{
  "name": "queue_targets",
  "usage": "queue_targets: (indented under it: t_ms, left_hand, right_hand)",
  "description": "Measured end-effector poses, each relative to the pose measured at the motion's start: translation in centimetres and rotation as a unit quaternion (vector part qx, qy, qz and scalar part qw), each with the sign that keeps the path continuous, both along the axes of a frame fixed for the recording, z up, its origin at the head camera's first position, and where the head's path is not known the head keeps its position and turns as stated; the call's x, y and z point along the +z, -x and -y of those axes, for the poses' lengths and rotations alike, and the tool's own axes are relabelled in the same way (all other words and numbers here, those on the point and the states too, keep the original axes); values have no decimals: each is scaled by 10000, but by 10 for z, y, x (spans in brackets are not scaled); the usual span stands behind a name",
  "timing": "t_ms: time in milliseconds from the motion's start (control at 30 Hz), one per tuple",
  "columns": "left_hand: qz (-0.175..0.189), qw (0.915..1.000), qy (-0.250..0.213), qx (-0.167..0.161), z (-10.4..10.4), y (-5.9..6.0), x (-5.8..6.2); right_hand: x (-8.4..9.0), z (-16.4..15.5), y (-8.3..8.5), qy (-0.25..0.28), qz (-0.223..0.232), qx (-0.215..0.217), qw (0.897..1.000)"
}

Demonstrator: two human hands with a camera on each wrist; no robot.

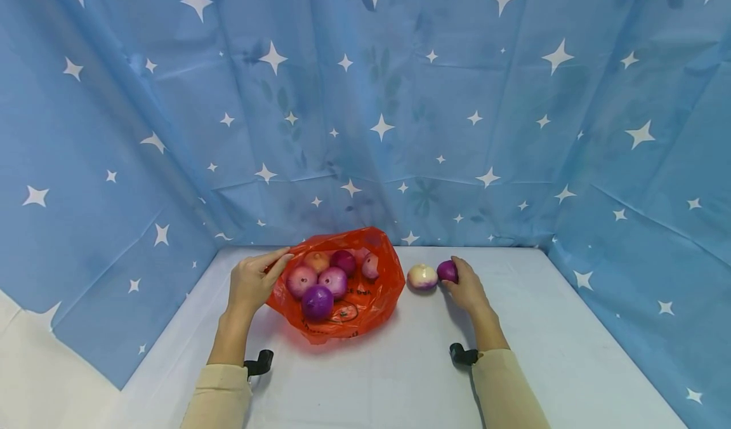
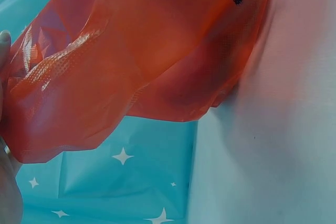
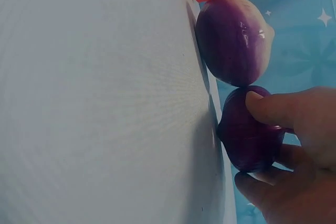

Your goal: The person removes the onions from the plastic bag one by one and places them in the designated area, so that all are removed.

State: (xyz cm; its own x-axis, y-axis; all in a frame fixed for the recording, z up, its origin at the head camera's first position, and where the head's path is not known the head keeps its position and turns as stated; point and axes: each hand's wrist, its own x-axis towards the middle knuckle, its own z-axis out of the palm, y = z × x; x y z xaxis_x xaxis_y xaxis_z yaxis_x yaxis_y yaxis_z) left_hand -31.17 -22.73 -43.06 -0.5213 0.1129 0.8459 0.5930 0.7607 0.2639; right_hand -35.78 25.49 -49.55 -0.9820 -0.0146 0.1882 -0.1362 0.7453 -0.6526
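An orange-red plastic bag [image 1: 365, 318] lies with its mouth spread toward me, several round onions and fruit-like items inside, among them a deep purple one [image 1: 317, 302] at the front. My left hand [image 1: 251, 281] pinches the bag's left rim between thumb and fingers; the left wrist view shows mostly the bag's side [image 2: 121, 72]. To the right of the bag, my right hand [image 1: 469, 287] grips a small dark purple onion [image 3: 252, 135], thumb on one side and fingers on the other. Right beside it sits a larger white-and-purple turnip-like vegetable [image 3: 233, 40].
A white-covered table [image 1: 365, 391] carries everything. Blue curtains [image 1: 365, 131] with white stars stand behind and at both sides. Black wrist mounts [image 1: 259, 362] stick out from both forearms.
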Motion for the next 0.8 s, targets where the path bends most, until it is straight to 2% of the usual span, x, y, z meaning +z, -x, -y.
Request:
queue_targets:
  t_ms: [600,800]
  left_hand:
    - [-86,10000,7,32,1,2,-1]
    - [-59,10000,17,19,2,2,-1]
  right_hand:
    - [7,-2,-3,-74,221,-113,9997]
    - [15,0,-5,-142,18,-163,9998]
